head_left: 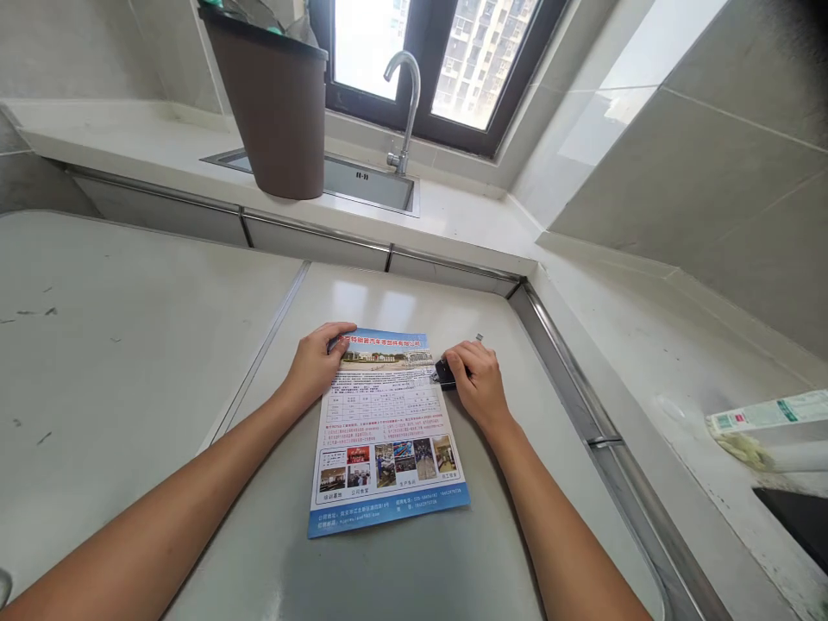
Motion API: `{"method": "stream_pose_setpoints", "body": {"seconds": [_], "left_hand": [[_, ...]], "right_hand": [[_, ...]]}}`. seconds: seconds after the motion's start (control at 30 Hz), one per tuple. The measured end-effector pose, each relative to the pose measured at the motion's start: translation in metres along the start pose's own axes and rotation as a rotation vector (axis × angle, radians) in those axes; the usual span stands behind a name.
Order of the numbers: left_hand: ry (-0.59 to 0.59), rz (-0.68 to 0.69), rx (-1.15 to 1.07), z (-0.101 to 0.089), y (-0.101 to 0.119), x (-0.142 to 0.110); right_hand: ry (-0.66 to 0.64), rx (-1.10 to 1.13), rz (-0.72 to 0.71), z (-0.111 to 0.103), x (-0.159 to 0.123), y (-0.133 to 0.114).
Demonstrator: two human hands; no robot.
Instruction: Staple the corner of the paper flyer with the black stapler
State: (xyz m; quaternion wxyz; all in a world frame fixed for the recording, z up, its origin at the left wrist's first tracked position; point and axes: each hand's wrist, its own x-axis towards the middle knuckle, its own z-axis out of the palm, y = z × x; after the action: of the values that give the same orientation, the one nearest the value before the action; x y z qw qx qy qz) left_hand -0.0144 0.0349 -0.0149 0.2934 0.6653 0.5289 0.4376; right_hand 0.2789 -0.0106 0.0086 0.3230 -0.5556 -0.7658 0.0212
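You work at a pale tabletop, where a printed flyer lies face up in front of you, its blue lower edge nearest and its red headline at the far end. Your left hand has its grip on the flyer's upper left corner, thumb on the printed side; how far the fingers run beneath is hidden. Across from it, your right hand has its grip closed around a small black object, whose visible end meets the flyer's upper right edge. Too much is covered to say what it is, or whether it bites the paper or merely touches it.

The step in hand appears to be working the black object at that edge while the left hand steadies the flyer. The next move, by the look of it, calls for a firm left hold, paper kept flat, and a check of the black object's line against the edge before any pressure.

Just past your right knuckles sits a small metallic piece. Farther off, a brown bin stands before a sink with a curved tap, beneath a dark-framed window.
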Motion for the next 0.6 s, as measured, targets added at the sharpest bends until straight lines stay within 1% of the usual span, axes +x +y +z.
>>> {"method": "stream_pose_setpoints", "body": {"seconds": [0.1, 0.13, 0.2, 0.27, 0.33, 0.43, 0.5, 0.6], "left_hand": [[-0.034, 0.064, 0.134, 0.001, 0.001, -0.002], [-0.039, 0.075, 0.188, 0.001, 0.000, -0.002], [-0.033, 0.091, 0.296, 0.003, -0.004, -0.003], [-0.027, 0.106, 0.374, 0.006, -0.009, -0.004], [-0.057, 0.129, 0.402, 0.007, -0.012, -0.004], [-0.101, 0.160, 0.411, 0.008, -0.013, -0.003], [-0.109, 0.170, 0.423, 0.008, -0.011, -0.003], [-0.126, 0.173, 0.429, 0.006, -0.007, -0.003]], "right_hand": [[-0.153, 0.048, -0.126, -0.012, -0.001, 0.016], [-0.180, 0.042, -0.144, -0.015, -0.002, 0.022], [-0.181, 0.022, -0.124, -0.019, -0.005, 0.035], [-0.142, 0.003, -0.062, -0.019, -0.008, 0.046], [-0.080, -0.030, 0.024, -0.017, -0.010, 0.055], [0.047, -0.096, 0.162, -0.011, -0.008, 0.058], [0.124, -0.119, 0.214, -0.008, -0.005, 0.053], [0.211, -0.103, 0.188, -0.008, -0.001, 0.031]]}}
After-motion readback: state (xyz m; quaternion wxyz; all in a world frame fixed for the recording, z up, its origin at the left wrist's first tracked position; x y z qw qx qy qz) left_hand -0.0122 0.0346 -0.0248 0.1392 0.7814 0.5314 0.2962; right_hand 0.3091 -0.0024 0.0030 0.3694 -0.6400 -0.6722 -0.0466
